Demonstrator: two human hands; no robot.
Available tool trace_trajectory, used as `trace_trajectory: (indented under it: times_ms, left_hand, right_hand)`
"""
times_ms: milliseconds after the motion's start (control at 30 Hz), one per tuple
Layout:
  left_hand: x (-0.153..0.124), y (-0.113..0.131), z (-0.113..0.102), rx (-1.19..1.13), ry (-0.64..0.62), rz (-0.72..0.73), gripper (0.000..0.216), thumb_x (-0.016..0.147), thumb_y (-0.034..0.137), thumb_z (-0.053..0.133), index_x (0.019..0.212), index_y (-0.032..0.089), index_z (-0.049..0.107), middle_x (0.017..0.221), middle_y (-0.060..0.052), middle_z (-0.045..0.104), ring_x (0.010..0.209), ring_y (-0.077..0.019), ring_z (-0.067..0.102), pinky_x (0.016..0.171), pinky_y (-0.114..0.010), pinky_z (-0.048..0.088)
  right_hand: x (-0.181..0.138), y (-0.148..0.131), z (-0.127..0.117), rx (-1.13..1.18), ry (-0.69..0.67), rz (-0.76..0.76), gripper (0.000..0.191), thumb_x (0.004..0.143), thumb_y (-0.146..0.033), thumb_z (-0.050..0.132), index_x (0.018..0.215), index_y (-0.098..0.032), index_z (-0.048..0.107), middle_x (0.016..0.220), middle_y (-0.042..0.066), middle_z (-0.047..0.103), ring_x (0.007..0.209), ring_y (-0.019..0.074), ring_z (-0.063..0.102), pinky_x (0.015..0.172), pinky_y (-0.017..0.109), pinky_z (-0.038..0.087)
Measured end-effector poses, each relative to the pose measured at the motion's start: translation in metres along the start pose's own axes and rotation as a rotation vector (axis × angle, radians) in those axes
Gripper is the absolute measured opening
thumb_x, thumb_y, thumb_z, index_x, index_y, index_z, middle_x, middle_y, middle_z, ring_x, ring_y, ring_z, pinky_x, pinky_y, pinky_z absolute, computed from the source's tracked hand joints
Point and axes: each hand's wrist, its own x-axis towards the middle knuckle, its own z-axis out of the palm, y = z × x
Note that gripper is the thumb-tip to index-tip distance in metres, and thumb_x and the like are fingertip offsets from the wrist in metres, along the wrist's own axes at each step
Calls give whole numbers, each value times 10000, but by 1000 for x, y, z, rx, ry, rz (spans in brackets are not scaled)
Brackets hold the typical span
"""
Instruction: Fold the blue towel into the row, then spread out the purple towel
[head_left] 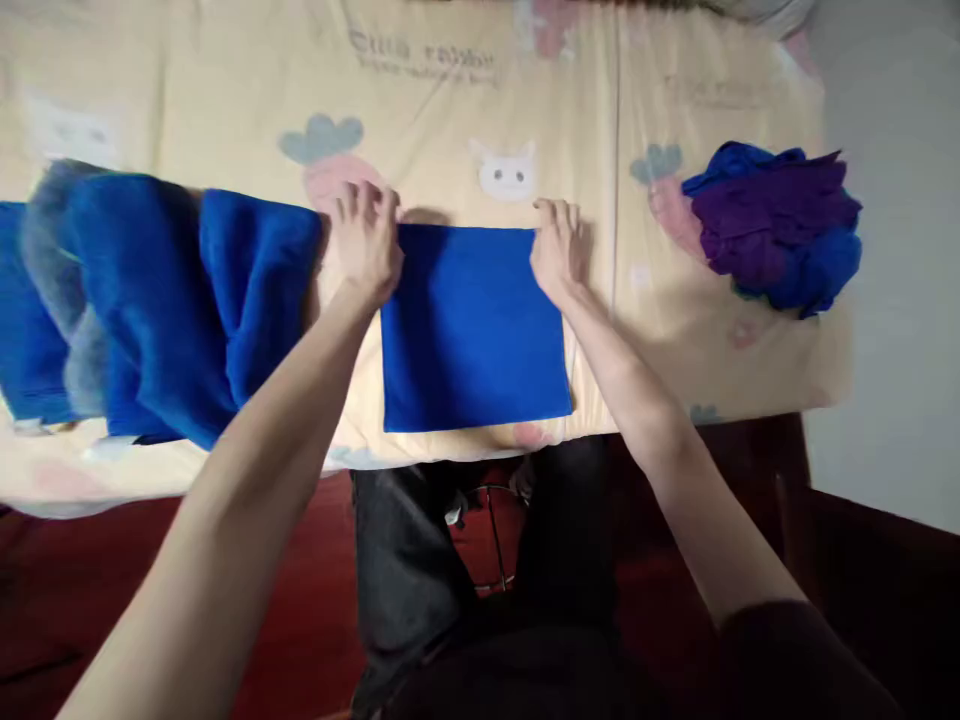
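Observation:
A flat blue cloth [476, 325], roughly square, lies spread in front of me on the bed sheet. At its far left corner, my left hand [367, 240] is closed with the fingers curled over the edge. My right hand [556, 250] grips the far right corner in the same way, fingers bent and thumb side inward. The fingertips of both hands are partly hidden. Between the hands the far edge runs nearly straight, and the near edge lies close to the bed's front edge.
Rumpled blue cloths [142, 290] lie overlapping on the left, with a grey fluffy piece [56, 250] among them. A crumpled purple and blue cloth heap [780, 225] sits on the right. The cream printed sheet [225, 90] covers the surface; a pale wall [892, 250] stands at right.

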Motion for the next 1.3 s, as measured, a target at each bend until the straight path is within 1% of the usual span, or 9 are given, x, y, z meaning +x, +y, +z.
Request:
trace_trajectory:
  times_ms: [167, 333, 467, 633, 767, 900, 1033, 1167, 1300]
  left_hand:
    - [-47, 24, 41, -228, -120, 109, 745, 1091, 655, 407, 1647, 176, 537, 1801, -156, 376, 1722, -380, 215, 1409, -620, 88]
    - [-28, -7, 49, -277, -113, -69, 880, 1059, 737, 390, 1720, 159, 442, 1827, -151, 317, 1753, -347, 118, 1430, -589, 15]
    - [-28, 11, 45, -288, -82, -38, 898, 1051, 714, 455, 1725, 121, 425, 1836, -153, 291, 1759, -358, 31, 1427, -590, -75]
    - [-113, 57, 50, -303, -99, 122, 816, 1097, 609, 415, 1723, 85, 410, 1840, -168, 260, 1752, -357, 95, 1429, -592, 10]
    - [-173, 40, 40, -256, -77, 11, 755, 1107, 531, 394, 1724, 97, 417, 1831, -171, 277, 1742, -334, 180, 1436, -564, 56]
    - [-193, 14, 21, -201, -54, -129, 813, 1091, 541, 383, 1718, 24, 385, 1815, -234, 272, 1738, -370, 177, 1425, -617, 84]
    - [-212, 43, 14, -171, -43, -74, 809, 1092, 516, 378, 1709, -7, 384, 1832, -233, 211, 1748, -378, 97, 1427, -620, 57]
    - [-247, 84, 23, -173, -127, 48, 750, 1116, 476, 329, 1727, 44, 384, 1837, -192, 230, 1746, -344, 149, 1428, -588, 124]
    - [-292, 70, 23, -158, -127, -41, 766, 1113, 501, 340, 1733, 51, 365, 1818, -213, 285, 1733, -347, 211, 1423, -580, 148]
  right_hand:
    - [-36, -11, 46, 58, -192, -304, 638, 1136, -356, 422, 1740, -151, 393, 1848, 124, 294, 1739, 324, 210, 1429, 624, 110]
    - [-14, 37, 46, 35, -184, -124, 719, 1158, -474, 386, 1759, -86, 320, 1857, 179, 236, 1756, 346, 143, 1409, 670, 16]
    - [-26, 10, 31, 12, -109, -103, 742, 1167, -469, 392, 1742, -7, 308, 1855, 223, 205, 1758, 388, 78, 1386, 701, -62]
    - [-119, -48, 33, 46, -167, -336, 648, 1167, -338, 354, 1757, -71, 328, 1870, 136, 211, 1764, 279, 123, 1443, 548, 14]
    - [-161, -14, 31, 45, -190, -172, 693, 1169, -425, 308, 1781, -103, 283, 1862, 120, 242, 1761, 272, 145, 1447, 565, 83]
    - [-170, 21, 8, -15, -147, 4, 719, 1155, -405, 327, 1760, -19, 296, 1851, 197, 227, 1754, 332, 167, 1433, 621, 108]
    - [-201, -7, -4, -35, -86, -47, 723, 1147, -389, 362, 1765, -21, 288, 1864, 190, 164, 1764, 374, 59, 1416, 683, 64]
    - [-253, -40, 10, -11, -142, -244, 703, 1159, -427, 362, 1772, -87, 313, 1869, 127, 166, 1764, 309, 114, 1440, 579, 99]
    - [-296, -17, 16, -21, -178, -157, 709, 1154, -441, 368, 1764, -82, 330, 1851, 148, 226, 1745, 290, 219, 1435, 540, 139]
